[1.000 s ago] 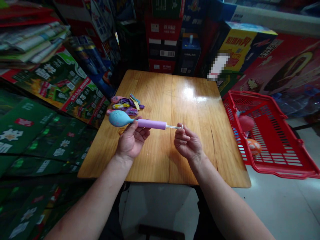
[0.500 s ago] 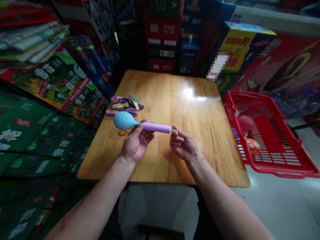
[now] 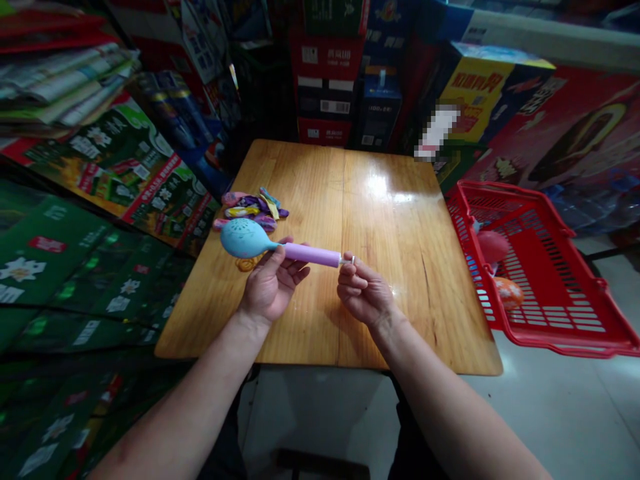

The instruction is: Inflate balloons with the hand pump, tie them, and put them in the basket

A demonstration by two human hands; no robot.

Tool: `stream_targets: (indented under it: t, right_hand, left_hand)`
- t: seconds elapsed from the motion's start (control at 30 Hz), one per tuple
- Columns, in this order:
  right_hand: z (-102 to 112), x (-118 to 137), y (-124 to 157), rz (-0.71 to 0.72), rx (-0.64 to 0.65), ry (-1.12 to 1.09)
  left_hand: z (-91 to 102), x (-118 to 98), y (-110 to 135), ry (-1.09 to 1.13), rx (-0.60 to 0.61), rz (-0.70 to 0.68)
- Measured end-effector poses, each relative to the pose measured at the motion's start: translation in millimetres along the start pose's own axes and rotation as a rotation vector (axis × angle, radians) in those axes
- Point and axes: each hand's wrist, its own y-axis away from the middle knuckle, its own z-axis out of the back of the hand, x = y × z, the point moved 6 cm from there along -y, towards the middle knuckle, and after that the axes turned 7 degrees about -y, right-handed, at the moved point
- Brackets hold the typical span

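A light blue balloon (image 3: 244,238), partly inflated and printed with a dark pattern, sits on the left end of a purple balloon pump (image 3: 313,255). My left hand (image 3: 270,287) is closed around the balloon's neck and the pump's nozzle end. At the pump's other end, the fingers of my right hand (image 3: 365,290) grip its white handle, which is pushed close to the barrel. Behind the balloon lie several limp balloons (image 3: 253,208) in a heap. Orange rubber bands (image 3: 246,265) lie on the table, partly covered by the balloon and my left hand.
The wooden table (image 3: 390,233) stands before me. A red shopping basket (image 3: 555,267) at its right holds a pink balloon (image 3: 493,247) and an orange one (image 3: 509,293). Green cartons (image 3: 45,260) line the left side, and stacked boxes (image 3: 327,90) stand behind the table.
The blue balloon has swelled slightly and reaches a little farther left. My right hand has shifted slightly left with the handle, while my left hand has hardly moved.
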Motion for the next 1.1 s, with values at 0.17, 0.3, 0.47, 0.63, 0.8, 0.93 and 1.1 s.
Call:
stream_targets:
  t: [0.17, 0.3, 0.47, 0.63, 0.8, 0.93, 1.1]
  right_hand:
    - [-6.7, 21.6, 5.9, 0.018, 0.015, -0.016]
    - [-8.7, 26.8, 8.4, 0.06, 0.027, -0.004]
    - [-1.7, 3.3, 2.3, -0.031, 0.005, 0.059]
    - [1.1, 1.5, 0.5, -0.038, -0.007, 0.039]
    - [-4.9, 25.5, 6.6, 0.042, 0.043, 0.025]
    - [-2.0, 24.8, 7.8, 0.074, 0.025, 0.038]
    - [3.1, 6.4, 4.0, 0.007, 0.022, -0.003]
  left_hand:
    - [9.9, -21.5, -6.4, 0.015, -0.042, -0.044]
    - [11.1, -31.7, -2.4, 0.002, -0.019, -0.122]
    - [-0.5, -7.6, 5.2, -0.041, 0.044, -0.014]
    - [0.9, -8.3, 0.1, -0.012, 0.022, -0.02]
    - [8.7, -31.3, -3.7, 0.01, -0.03, -0.105]
    - [1.6, -27.5, 1.2, -0.037, 0.032, -0.109]
    - [-11.1, 0.0, 3.3, -0.012, 0.056, -0.002]
